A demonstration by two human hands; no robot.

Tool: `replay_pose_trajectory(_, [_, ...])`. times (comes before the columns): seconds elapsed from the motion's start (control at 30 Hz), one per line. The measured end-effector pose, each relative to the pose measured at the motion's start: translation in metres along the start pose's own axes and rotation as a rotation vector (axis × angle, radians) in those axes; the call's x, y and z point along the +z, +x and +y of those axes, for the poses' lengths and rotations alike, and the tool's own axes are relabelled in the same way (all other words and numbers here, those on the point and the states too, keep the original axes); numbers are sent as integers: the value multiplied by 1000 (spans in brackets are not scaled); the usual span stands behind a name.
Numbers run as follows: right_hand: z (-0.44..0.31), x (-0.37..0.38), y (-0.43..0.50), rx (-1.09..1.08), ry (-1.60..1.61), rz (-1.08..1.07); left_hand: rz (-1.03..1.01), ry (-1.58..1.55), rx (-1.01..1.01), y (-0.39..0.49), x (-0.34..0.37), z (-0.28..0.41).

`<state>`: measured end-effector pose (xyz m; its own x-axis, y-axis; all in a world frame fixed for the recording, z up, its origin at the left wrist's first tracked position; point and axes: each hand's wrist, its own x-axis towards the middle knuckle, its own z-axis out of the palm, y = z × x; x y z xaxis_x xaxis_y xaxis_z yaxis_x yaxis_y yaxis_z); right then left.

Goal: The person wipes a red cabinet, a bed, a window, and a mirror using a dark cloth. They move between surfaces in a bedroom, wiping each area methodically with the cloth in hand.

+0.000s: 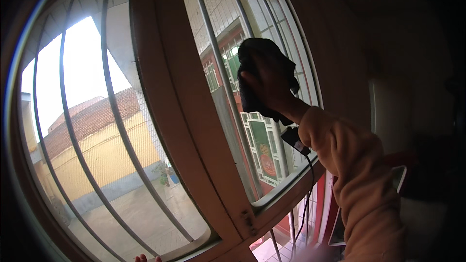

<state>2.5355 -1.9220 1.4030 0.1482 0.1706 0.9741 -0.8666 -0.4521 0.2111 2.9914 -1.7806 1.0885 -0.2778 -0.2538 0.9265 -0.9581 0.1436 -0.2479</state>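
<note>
My right hand (267,83) presses a dark cloth (251,98) flat against the right window pane (291,105), its fingers spread over the fabric. An orange-brown sleeve covers that arm. Only some fingertips of my left hand (147,258) show at the bottom edge, by the lower frame of the left window pane (109,189); whether they grip anything is hidden. Just below my right wrist, a small black device (295,141) with a cable (308,189) hangs in front of the glass.
A brown window frame (174,116) with a metal latch (249,222) stands between and below the panes. Metal bars (120,123) run outside the glass. Beyond are a yellow wall (109,145) and a courtyard. A red-edged object (400,160) is at the right.
</note>
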Motion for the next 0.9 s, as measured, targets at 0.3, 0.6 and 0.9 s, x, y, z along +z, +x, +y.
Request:
replay_pose_trajectory(0.3, [64,2,65,137,82,25,39,47,20,4,0,8])
replay_pose_trajectory(0.6, [134,-36,-35,-121,-688,28,61,43,46,15,-8,9])
replay_pose_trajectory(0.9, [104,-35,-133,355,-318,-176,79,51,66,32,-16,9])
